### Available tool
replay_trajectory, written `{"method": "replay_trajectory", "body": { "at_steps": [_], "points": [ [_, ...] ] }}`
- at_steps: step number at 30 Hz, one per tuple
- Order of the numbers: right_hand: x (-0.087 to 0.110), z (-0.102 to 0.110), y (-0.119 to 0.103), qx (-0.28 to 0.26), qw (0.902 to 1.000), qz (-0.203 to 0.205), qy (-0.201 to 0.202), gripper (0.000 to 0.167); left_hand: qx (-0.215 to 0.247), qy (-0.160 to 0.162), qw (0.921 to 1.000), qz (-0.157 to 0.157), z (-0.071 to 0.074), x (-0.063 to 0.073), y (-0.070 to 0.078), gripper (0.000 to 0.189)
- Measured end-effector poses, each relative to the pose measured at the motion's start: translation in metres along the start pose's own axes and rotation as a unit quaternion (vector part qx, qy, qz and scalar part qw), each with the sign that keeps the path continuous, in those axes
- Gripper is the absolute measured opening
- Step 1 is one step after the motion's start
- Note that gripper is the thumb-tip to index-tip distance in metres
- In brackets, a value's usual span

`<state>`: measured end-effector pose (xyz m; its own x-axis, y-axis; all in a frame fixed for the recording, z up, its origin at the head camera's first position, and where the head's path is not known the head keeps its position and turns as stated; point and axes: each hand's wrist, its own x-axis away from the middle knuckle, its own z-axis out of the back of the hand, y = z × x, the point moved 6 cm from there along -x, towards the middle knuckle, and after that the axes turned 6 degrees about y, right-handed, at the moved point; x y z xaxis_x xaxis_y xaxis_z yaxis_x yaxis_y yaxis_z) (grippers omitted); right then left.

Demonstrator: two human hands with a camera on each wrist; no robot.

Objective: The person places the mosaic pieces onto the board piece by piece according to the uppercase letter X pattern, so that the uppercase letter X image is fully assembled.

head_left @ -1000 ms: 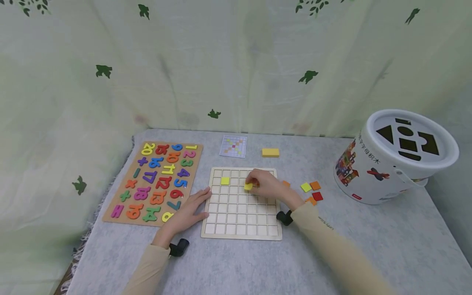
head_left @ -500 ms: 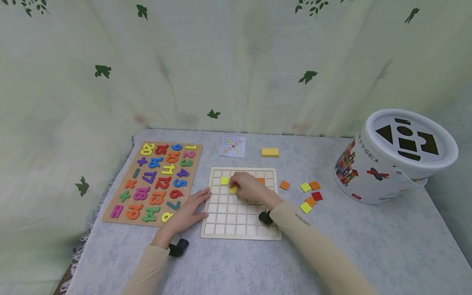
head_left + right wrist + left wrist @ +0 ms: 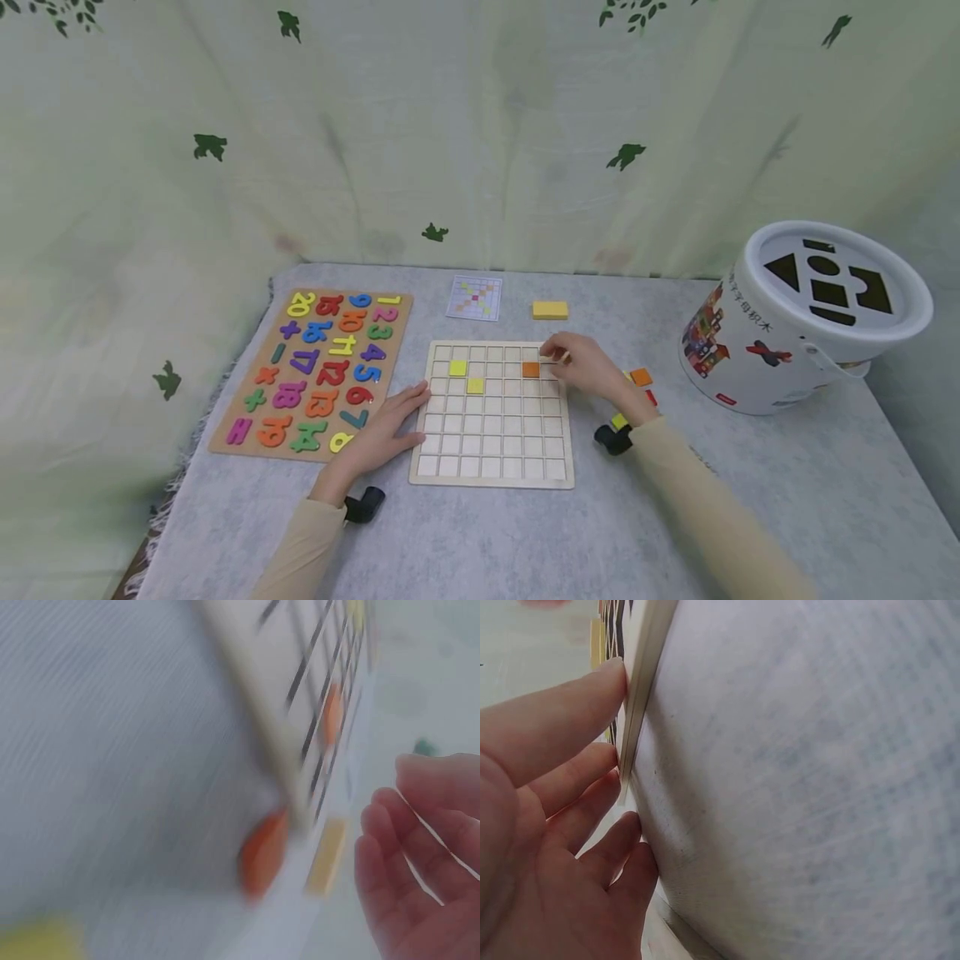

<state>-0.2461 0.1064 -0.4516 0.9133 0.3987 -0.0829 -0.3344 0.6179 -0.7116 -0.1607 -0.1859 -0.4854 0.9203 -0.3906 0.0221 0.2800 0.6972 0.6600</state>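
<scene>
My left hand (image 3: 378, 437) rests against the left edge of the white grid board (image 3: 491, 425), fingers extended; the left wrist view shows thumb and fingertips touching the rim. On the board lie two yellow tiles, an upper one (image 3: 457, 368) and a lower one (image 3: 476, 386), plus an orange tile (image 3: 531, 369). Over the board's right edge hovers my right hand (image 3: 592, 367), fingers loosely bent, with nothing held. Beside the board a loose orange tile (image 3: 264, 856) shows in the right wrist view; in the head view the right hand hides it.
Loose tiles, including an orange one (image 3: 641, 377) and a yellow one (image 3: 619, 421), lie partly behind the right wrist. A number puzzle board (image 3: 262, 408) is at left. Behind the grid are a pattern card (image 3: 475, 298) and yellow block (image 3: 550, 311). A white bucket (image 3: 735, 375) stands at right.
My right hand has carried a yellow tile leftward, left it in a grid square below and right of the first, then moved back right, off most of the board. The left hand stays put.
</scene>
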Motion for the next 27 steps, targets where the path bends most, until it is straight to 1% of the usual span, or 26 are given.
{"method": "replay_trajectory", "body": {
  "at_steps": [2,4,8,10,13,16,20,22,24,27],
  "points": [
    [0.011,0.013,0.017,0.012,0.9995,-0.026,0.012,0.020,-0.002,0.000,1.0000,0.001,0.000,0.001,0.000,0.064],
    [0.021,0.020,0.031,0.033,0.9983,-0.046,0.012,0.021,-0.003,0.000,1.0000,0.003,0.000,0.001,0.001,0.064],
    [0.031,0.020,0.045,0.078,0.9952,-0.058,-0.007,0.021,-0.003,0.000,1.0000,0.007,0.001,0.002,0.000,0.064],
    [0.033,0.018,0.046,0.093,0.9943,-0.051,-0.010,0.022,-0.006,0.000,1.0000,0.005,0.000,0.002,0.000,0.064],
    [0.031,0.016,0.043,0.106,0.9938,-0.033,-0.004,0.020,-0.007,0.002,1.0000,0.002,0.000,0.001,0.000,0.063],
    [0.028,0.017,0.040,0.106,0.9942,-0.019,0.009,0.019,-0.008,0.002,1.0000,0.002,-0.001,0.001,-0.001,0.064],
    [0.023,0.015,0.029,0.067,0.9975,0.000,0.020,0.020,-0.007,0.003,1.0000,0.002,-0.001,0.001,-0.001,0.064],
    [0.020,0.010,0.019,0.047,0.9987,0.019,0.012,0.020,-0.007,0.003,1.0000,0.002,-0.001,0.000,-0.001,0.064],
    [0.016,0.002,0.010,0.030,0.9992,0.028,0.000,0.020,-0.007,0.003,1.0000,0.003,-0.001,0.000,-0.001,0.064],
    [0.010,-0.014,-0.005,0.026,0.9983,0.047,-0.022,0.018,-0.006,0.002,1.0000,0.005,-0.002,0.000,-0.001,0.064]
  ]
}}
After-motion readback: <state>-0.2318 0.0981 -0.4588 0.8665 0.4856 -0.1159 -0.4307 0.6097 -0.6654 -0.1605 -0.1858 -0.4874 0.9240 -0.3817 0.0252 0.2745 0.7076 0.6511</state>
